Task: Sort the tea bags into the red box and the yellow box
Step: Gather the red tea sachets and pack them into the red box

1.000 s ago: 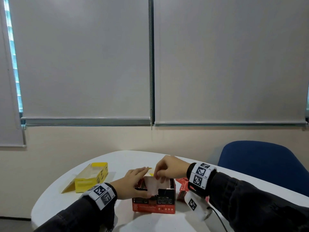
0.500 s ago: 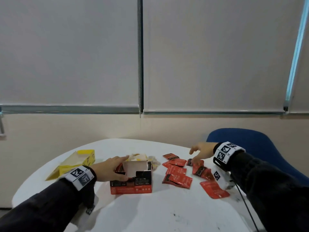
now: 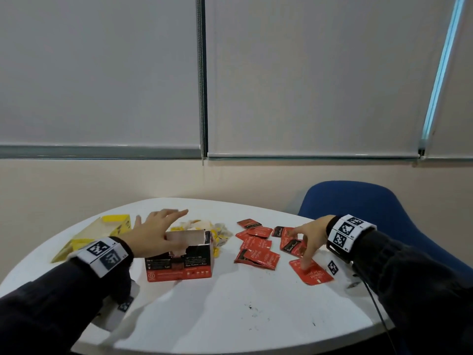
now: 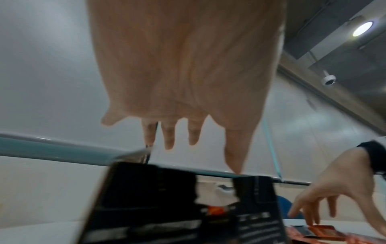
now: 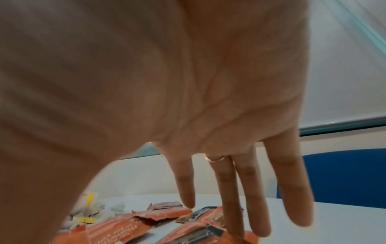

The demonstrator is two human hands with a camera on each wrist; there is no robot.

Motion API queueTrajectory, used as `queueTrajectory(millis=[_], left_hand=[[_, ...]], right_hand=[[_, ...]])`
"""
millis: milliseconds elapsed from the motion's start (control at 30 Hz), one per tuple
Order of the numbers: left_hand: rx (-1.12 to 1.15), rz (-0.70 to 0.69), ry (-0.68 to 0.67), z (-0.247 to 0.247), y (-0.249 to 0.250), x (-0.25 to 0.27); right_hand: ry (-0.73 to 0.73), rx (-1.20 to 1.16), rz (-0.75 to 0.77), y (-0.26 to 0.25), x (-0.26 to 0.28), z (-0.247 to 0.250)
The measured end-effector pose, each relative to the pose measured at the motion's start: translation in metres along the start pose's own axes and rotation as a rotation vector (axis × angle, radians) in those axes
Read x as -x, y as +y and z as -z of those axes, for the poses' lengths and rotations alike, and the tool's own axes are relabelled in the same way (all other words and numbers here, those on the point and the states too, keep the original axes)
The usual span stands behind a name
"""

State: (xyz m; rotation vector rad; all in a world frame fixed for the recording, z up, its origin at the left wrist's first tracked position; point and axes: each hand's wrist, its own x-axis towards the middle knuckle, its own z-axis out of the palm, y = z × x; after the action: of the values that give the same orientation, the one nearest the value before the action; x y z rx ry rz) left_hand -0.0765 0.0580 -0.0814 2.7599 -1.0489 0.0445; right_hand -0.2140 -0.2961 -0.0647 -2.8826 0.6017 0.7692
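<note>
Boxes: two, one red box (image 3: 179, 262) and one yellow box (image 3: 102, 230), both toward the left edge of the tabletop (image 3: 230, 311). Red tea bag packets (image 3: 258, 254): about eight, toward the right edge; overlap prevents an exact count. Pale tea bags with yellow tags (image 3: 204, 226): one heap behind the red box, number indeterminable. Hands: two.

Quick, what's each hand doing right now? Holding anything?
Left hand: open, fingers spread above the red box, holding nothing.
Right hand: open, fingertips pressing a red tea bag.
</note>
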Motion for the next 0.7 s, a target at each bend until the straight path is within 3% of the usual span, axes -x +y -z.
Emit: queueTrajectory(millis=[100,200,367,567,633,700], left_hand=[[0.097,-0.1,0.189,0.0,0.035,-0.002],[0.141,-0.244,0.213,-0.005,0.07,-0.009],[0.173,-0.361,-0.081,-0.021,0.136,-0.03],[-0.253,-0.341,-0.395,-0.043,0.175,-0.07],[-0.301,-0.313,-0.45,-0.051,0.179,-0.078],[-0.299,-0.296,-0.421,-0.055,0.183,-0.078]], right_hand=[[0.008,-0.023,0.029,-0.001,-0.002,-0.005],[0.028,0.007,0.04,-0.005,-0.003,-0.008],[0.055,-0.008,0.074,-0.005,-0.013,-0.01],[0.089,-0.02,0.108,-0.001,-0.015,-0.01],[0.106,-0.016,0.124,0.002,-0.017,-0.009],[0.118,-0.017,0.124,0.006,-0.021,-0.01]])
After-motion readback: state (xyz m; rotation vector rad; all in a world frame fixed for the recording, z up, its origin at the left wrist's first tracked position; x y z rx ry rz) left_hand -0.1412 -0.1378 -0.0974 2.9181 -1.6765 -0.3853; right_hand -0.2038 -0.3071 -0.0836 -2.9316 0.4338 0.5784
